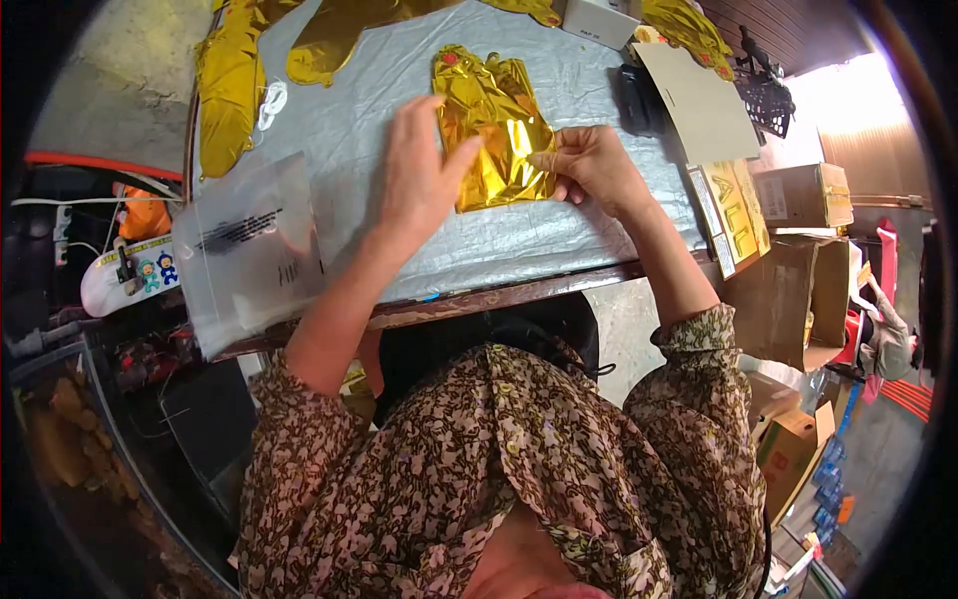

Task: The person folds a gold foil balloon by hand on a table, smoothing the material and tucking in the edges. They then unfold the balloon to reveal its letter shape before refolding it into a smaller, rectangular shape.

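Note:
A shiny gold foil balloon (499,120), flat and folded, lies on the silvery table cover (369,120) in front of me. Its far end carries a small red spot. My right hand (599,172) pinches the balloon's right edge between thumb and fingers. On the other side, my left hand (424,175) is open, slightly blurred, with its thumb over the foil and its fingers stretched out at the left edge. More flat gold foil balloons (228,95) lie along the table's left and far edges.
A clear plastic bag (249,260) overhangs the table's near left corner, below a white string bundle (270,105). At the right are a black object (637,100), a grey-beige card sheet (699,100) and a yellow printed package (733,215). Cardboard boxes (773,299) stand beyond.

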Motion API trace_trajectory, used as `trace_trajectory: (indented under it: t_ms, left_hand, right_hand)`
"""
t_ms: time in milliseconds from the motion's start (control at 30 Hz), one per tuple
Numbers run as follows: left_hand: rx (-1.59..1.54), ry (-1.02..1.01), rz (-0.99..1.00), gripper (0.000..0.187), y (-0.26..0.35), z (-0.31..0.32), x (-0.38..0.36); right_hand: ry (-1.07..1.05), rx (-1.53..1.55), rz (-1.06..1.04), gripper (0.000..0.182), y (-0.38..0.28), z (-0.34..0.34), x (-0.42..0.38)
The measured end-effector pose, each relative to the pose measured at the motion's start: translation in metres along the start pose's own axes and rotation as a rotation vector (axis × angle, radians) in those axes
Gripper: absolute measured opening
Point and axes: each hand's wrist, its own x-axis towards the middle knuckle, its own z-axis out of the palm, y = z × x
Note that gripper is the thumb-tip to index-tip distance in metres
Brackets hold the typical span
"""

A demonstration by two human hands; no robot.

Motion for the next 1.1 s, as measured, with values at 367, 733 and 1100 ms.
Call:
trace_trajectory:
  t_ms: [367,733,1100]
  left_hand:
    - [-0.445,-0.344,-0.447,0.056,-0.012,-0.024,0.020]
    - [-0.226,-0.273,0.238,0.028,-0.034,-0.060,0.002]
    - [0.098,0.030,0.090,0.068,0.026,-0.033,-0.006]
  right_hand:
    - [0.093,0.152,-0.091,0.011,0.012,0.018,-0.005]
    - [0.118,-0.408,-0.622,0.043,0.016,0.018,-0.015]
    - [0.325,-0.807,-0.833,0.049,0.026,0.026,0.027]
